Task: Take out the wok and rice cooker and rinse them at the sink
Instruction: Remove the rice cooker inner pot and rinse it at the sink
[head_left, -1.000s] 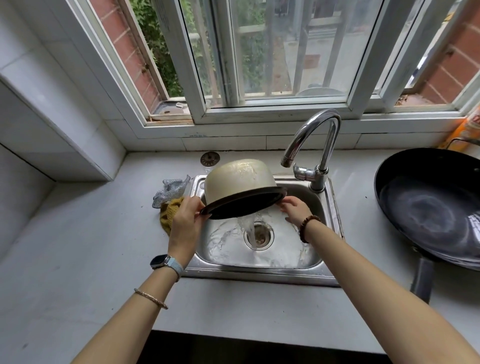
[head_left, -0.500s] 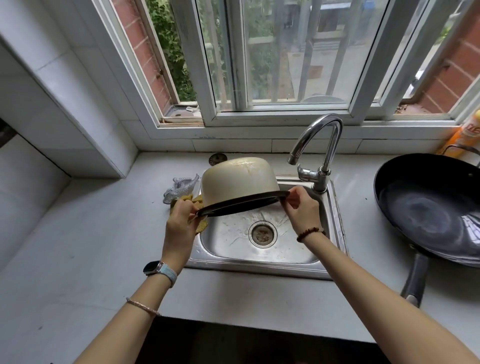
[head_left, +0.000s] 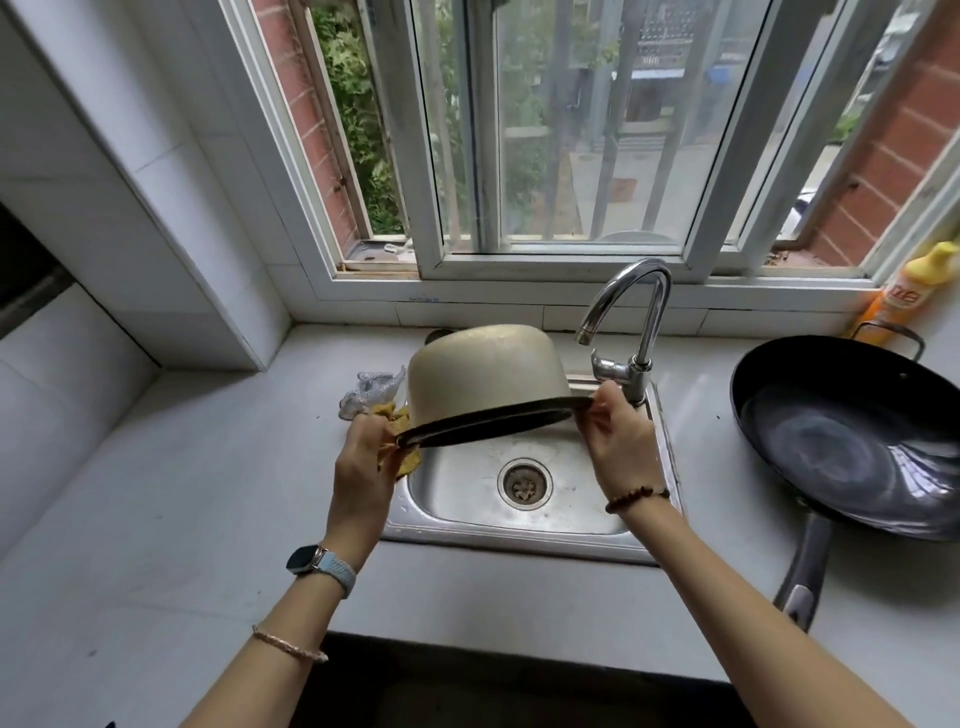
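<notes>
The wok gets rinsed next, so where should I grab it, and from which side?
Probably by its long handle, from the near side: it juts off the wok toward the front edge of the counter, closest to you, while its wide body offers little to grasp.

Soft daylight through the window (head_left: 545, 130) — sharp, edges bowed.

The white countertop (head_left: 156, 493) carries a black wok (head_left: 841, 447) on the right (its handle points to the front edge). Just left of the steel sink (head_left: 519, 540) lie a silver scrubber (head_left: 371, 389) and a yellow cloth (head_left: 410, 465).
</notes>
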